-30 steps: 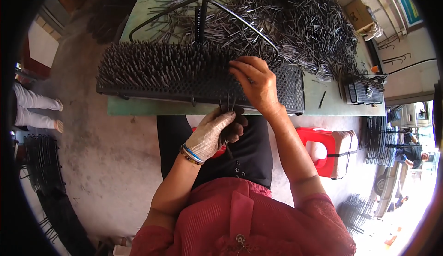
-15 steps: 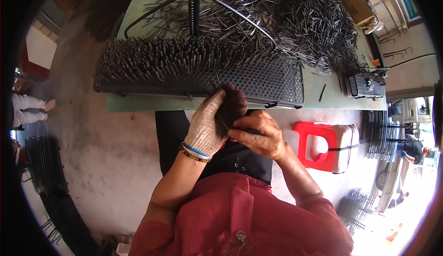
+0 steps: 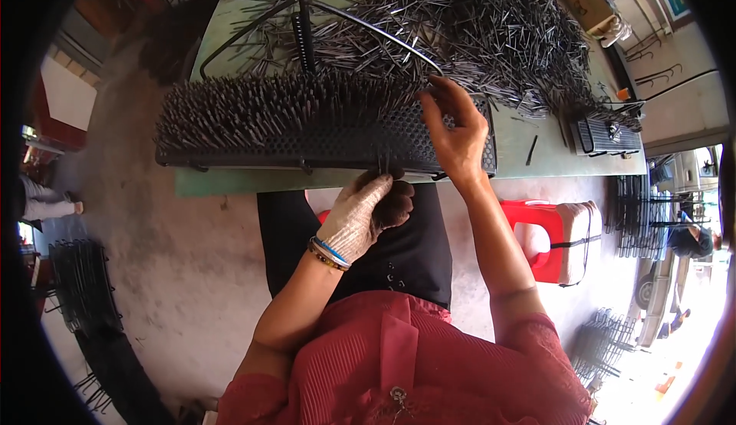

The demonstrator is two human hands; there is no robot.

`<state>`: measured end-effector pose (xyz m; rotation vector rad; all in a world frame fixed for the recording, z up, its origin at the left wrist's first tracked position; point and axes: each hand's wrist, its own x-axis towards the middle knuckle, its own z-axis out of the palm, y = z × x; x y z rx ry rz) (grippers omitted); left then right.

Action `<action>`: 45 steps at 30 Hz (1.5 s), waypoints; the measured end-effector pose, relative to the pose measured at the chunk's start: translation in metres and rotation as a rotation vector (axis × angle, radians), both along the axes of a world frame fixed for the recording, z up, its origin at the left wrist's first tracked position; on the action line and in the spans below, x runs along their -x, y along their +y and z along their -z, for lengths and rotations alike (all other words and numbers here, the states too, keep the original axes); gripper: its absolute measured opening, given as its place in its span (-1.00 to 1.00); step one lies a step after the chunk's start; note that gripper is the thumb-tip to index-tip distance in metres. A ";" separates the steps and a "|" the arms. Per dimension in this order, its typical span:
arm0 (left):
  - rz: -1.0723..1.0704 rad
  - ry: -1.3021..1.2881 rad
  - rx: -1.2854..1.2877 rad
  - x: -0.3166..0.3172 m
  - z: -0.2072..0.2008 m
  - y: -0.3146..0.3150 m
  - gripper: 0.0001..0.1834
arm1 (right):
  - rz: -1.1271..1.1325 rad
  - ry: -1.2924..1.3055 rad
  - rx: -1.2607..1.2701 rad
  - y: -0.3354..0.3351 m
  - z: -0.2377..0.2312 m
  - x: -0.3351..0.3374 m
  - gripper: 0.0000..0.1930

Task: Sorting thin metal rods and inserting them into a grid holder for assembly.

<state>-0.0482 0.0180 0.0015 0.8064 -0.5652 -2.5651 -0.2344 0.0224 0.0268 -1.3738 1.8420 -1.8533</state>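
My left hand (image 3: 368,209), in a pale knitted glove with dark, soiled fingers, is closed round a few thin dark metal rods (image 3: 383,161); their tips poke up past the thumb. It sits just below the front edge of a black perforated rack (image 3: 353,140). Many upright rods (image 3: 245,109) fill the rack's holes along the left and back. Over the rack's right part is my bare right hand (image 3: 458,132), thumb and curved fingertips slightly apart beside the last standing rods. No rod shows between those fingers.
A big heap of loose rods (image 3: 514,30) covers the back of the green table (image 3: 552,145). A black bent-bar frame (image 3: 304,26) rises behind the rack. A smaller rack (image 3: 606,137) lies far right. Below are a red stool (image 3: 537,249) and hanging black rods (image 3: 80,279).
My right hand has left my left hand and moved up and right over the rack. My left hand stays low, still gripping rods. The view has shifted slightly.
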 end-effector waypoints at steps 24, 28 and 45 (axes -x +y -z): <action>0.099 -0.087 0.233 -0.014 0.006 -0.009 -0.72 | -0.039 0.428 -0.186 -0.022 -0.007 -0.009 -0.65; 0.113 -0.085 0.228 -0.014 0.006 -0.010 -0.72 | -0.085 0.596 -0.197 -0.021 0.000 -0.008 -0.66; 0.111 -0.041 0.247 -0.019 0.003 -0.014 -0.70 | -0.127 0.354 -0.233 -0.007 -0.021 -0.018 -0.74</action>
